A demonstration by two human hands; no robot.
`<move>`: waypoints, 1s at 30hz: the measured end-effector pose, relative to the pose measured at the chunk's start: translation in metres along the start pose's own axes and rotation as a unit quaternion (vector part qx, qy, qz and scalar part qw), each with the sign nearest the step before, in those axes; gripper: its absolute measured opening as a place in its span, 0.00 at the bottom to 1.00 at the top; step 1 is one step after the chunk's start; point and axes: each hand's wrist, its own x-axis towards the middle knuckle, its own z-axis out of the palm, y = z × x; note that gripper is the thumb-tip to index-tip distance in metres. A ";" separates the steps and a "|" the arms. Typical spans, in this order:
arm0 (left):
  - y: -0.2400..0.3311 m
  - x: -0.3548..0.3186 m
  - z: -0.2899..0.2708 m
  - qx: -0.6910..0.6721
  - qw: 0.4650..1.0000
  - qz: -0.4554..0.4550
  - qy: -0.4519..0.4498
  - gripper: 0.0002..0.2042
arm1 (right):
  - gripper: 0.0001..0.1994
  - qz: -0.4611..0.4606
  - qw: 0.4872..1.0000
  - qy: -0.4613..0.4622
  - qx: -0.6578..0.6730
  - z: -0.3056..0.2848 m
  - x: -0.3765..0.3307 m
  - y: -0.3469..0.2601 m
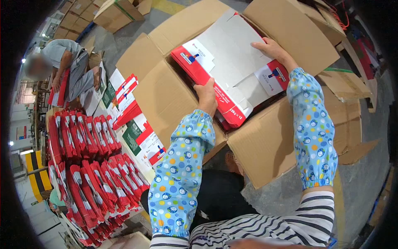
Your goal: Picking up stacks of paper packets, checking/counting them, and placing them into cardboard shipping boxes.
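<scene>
A stack of flat, unfolded red-and-white cartons [236, 54] lies in the mouth of a large open brown cardboard box [161, 95]. The top carton shows its plain pale inside, with red printed edges. My left hand [206, 97] grips the stack's near left edge, its thumb along the red side and its other fingers mostly hidden. At the far right edge, my right hand [274, 50] is closed on the stack, thumb on the pale board and fingertips out of sight. Both forearms wear blue patterned sleeves.
Several bundles of folded red cartons [89, 166] stand in rows at the left. Loose printed cartons [128, 108] lie beside the box. At the far left a person [68, 70] bends over holding red cartons. Brown boxes [118, 16] stand behind; box flaps [265, 145] spread outward.
</scene>
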 end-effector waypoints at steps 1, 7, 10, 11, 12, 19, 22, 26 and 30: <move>-0.011 0.000 -0.003 0.032 0.997 -0.027 0.060 0.29 | 0.37 0.034 0.999 -0.030 0.000 0.004 -0.006 0.001; -0.034 0.011 0.008 0.138 0.980 -0.062 0.128 0.32 | 0.38 0.137 0.985 -0.101 0.036 0.002 -0.019 0.015; -0.045 0.027 0.013 0.199 0.963 -0.139 0.120 0.29 | 0.46 0.188 0.972 -0.041 -0.137 -0.005 -0.015 0.036; -0.047 0.041 -0.003 0.276 0.944 -0.147 0.104 0.27 | 0.46 0.180 0.974 -0.051 -0.126 0.011 -0.012 0.018; -0.058 0.048 -0.014 0.350 0.919 -0.162 0.080 0.26 | 0.49 0.185 0.973 -0.081 -0.107 0.017 -0.012 0.005; -0.108 0.115 -0.027 0.747 0.607 -0.227 -0.146 0.16 | 0.49 0.136 0.969 -0.079 -0.192 0.013 -0.004 0.016; -0.123 0.142 -0.040 0.855 0.407 -0.235 -0.220 0.13 | 0.42 0.103 0.968 -0.055 -0.222 0.021 -0.004 0.007; -0.147 0.139 -0.028 0.896 0.267 -0.229 -0.272 0.12 | 0.28 0.073 0.950 -0.008 -0.302 0.029 -0.019 0.009; -0.134 0.148 -0.054 0.920 0.125 -0.313 -0.201 0.17 | 0.19 -0.110 0.883 -0.002 -0.456 0.049 -0.015 -0.042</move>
